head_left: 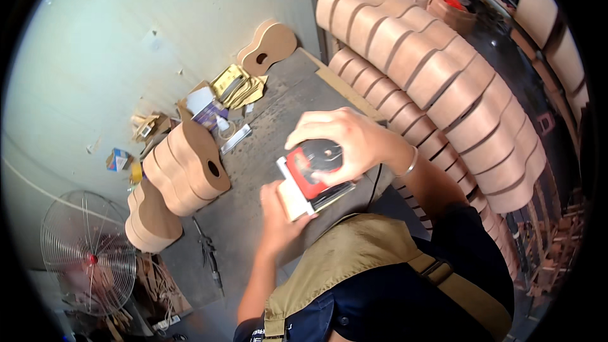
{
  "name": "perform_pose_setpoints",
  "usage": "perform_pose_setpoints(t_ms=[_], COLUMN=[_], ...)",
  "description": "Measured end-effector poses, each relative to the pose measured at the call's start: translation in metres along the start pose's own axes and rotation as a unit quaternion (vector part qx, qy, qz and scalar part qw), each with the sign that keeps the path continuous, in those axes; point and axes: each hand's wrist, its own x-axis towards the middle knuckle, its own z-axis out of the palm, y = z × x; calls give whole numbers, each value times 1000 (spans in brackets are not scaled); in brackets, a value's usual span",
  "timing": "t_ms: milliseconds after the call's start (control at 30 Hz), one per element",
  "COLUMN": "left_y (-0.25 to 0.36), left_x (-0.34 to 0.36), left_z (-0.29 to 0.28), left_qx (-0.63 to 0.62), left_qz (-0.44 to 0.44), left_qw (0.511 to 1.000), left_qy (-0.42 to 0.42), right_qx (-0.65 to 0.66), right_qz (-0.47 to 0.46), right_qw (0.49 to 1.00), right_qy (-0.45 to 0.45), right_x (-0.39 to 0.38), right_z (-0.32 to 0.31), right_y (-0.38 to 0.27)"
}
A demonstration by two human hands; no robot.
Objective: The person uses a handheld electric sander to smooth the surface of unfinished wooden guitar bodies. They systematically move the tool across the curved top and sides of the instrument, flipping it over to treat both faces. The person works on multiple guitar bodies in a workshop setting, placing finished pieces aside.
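Sander: red and black sander (315, 176) held up over the worktop (253, 171), close to the person's chest, its pale pad at its left end.
Right hand: right hand (342, 138) is clamped over the sander's top, fingers wrapped down its far side, a firm grip.
Left hand: left hand (278, 212) comes up from below the sander, fingers closed on the pale pad (292, 197) at its edge.
Cord: a dark cord (375, 183) drops from the sander's right side.
Left of the sander: a stack of guitar bodies (187, 168) stands on the worktop, one sound hole facing us.
Right of the sander: a long row of bent guitar sides (437, 82) leans well apart from it.
Beyond the sander: a lone guitar body (269, 47) against the wall.
Far left of the sander: a wire fan (88, 259).
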Motion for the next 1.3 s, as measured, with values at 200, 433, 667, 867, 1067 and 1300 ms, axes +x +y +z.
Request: perform_pose_setpoints(t_ms=[200, 433, 667, 867, 1067, 1300], left_y=[-46, -11, 9, -50, -52, -20], left_x=[8, 23, 39, -5, 0, 27], left_z=[29, 35, 55, 13, 14, 43], left_qx=[-258, -160, -221, -239, -198, -150], left_qz=[21, 15, -73, -51, -49, -81], left_qw=[965, 986, 968, 967, 976, 983], left_qy=[38, 33, 90, 68, 73, 64], right_qx=[-96, -145, -191, -53, -70, -136], right_qz=[34, 46, 20, 98, 93, 8], right_qw=[989, 985, 979, 992, 992, 990], right_qy=[105, 86, -65, 59, 50, -22], right_x=[-60, -59, -6, -63, -49, 7], right_z=[-13, -21, -2, -20, -19, 7], right_y=[14, 11, -26, 13, 11, -2])
